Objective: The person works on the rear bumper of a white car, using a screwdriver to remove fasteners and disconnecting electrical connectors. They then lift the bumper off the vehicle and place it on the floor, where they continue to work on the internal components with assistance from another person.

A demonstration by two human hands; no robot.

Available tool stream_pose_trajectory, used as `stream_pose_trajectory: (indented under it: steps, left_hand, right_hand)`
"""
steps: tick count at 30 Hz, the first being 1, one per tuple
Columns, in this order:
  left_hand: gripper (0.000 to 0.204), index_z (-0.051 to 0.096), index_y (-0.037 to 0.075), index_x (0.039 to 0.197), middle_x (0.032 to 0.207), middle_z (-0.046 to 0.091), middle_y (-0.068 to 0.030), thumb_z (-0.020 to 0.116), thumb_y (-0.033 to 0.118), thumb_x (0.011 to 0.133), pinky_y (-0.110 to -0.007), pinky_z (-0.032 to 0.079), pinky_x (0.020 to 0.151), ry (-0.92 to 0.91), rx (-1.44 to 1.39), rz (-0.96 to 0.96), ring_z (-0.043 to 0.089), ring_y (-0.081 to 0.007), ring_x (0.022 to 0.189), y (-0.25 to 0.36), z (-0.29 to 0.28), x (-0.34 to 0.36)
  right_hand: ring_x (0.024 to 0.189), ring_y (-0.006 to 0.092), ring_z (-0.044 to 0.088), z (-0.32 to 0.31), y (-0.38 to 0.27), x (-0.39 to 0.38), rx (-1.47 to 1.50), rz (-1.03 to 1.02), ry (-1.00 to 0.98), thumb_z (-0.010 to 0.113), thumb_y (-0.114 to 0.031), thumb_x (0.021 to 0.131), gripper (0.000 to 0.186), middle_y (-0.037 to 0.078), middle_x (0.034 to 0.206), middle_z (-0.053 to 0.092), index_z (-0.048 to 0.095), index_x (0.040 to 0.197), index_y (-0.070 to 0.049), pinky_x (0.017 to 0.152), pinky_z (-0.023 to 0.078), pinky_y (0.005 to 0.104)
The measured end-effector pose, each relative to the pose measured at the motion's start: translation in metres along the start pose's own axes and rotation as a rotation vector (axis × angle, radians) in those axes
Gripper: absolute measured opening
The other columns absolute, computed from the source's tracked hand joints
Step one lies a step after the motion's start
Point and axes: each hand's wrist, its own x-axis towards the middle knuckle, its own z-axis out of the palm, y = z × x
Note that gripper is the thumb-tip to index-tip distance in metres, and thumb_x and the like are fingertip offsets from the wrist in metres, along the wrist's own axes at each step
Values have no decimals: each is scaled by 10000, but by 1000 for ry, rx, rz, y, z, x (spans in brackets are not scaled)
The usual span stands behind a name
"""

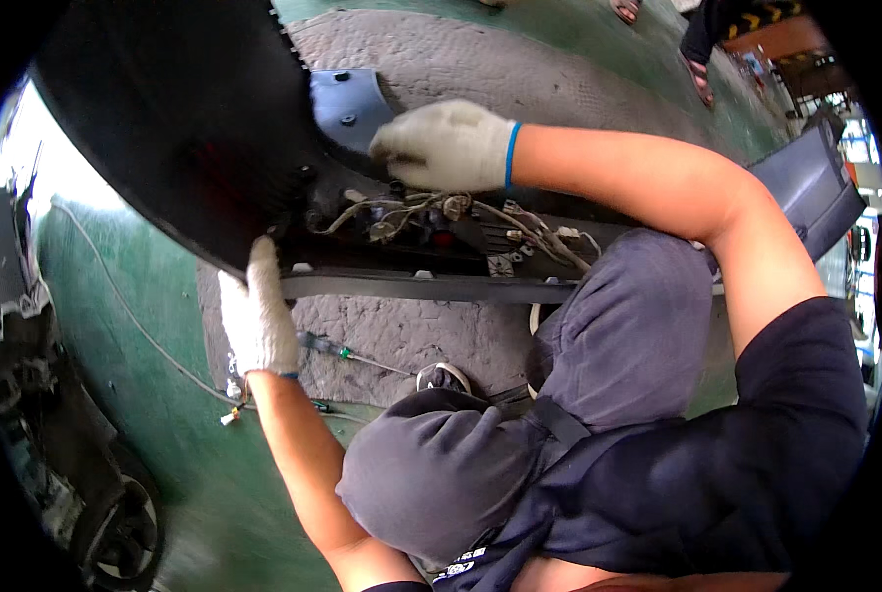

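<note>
A large black plastic car bumper point(164, 109) lies across in front of me, its inner side facing up. My left hand point(261, 316), in a white knit glove, is closed round its near left edge, thumb on the inner side. My right hand point(449, 146), gloved in white with a blue cuff, is over the bumper's far side with fingers curled; what they hold, if anything, is hidden. Just below that hand, a wiring harness point(401, 214) with pale connectors runs along the inside. A blue-grey panel piece point(347, 104) shows beyond the bumper, beside my right fingertips.
A screwdriver point(347, 353) lies on the grey mat point(391, 331) near my shoe point(444, 378). A thin cable point(125, 306) crosses the green floor point(204, 493). Dark car parts point(95, 474) stand at the left. Another person's foot point(697, 79) shows at the far right.
</note>
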Motion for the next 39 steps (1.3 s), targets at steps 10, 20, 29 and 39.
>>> stream_pose_trajectory:
  steps: [10,20,29,39]
  left_hand:
    - [316,684,33,1060,970,650,-37,765,338,1059,-280,485,793,262,562,281,555,-116,857,61,-34,-17]
    - [334,736,8,1221,1134,753,-125,817,160,935,-356,563,941,-680,882,401,724,-267,1066,121,97,7]
    - [380,793,83,1153,1111,742,-121,858,272,829,-481,499,1010,-791,1144,595,643,-365,1125,55,151,22]
    - [205,789,70,991,1008,724,-126,850,147,811,-466,533,928,-859,934,539,665,-365,1052,57,133,18]
  right_hand:
    - [1087,388,728,24,71,-99,322,266,-50,716,-273,939,335,196,1132,750,755,1175,-38,980,570,467]
    - [1211,385,628,69,83,-98,136,175,-6,823,-324,736,549,179,1213,688,790,1238,-105,1008,557,498]
    - [967,370,722,59,70,-95,198,224,32,802,-280,770,286,150,939,733,747,955,-69,873,566,501]
    - [919,304,733,66,43,-119,156,51,215,801,-260,802,203,94,910,734,745,930,-112,818,559,464]
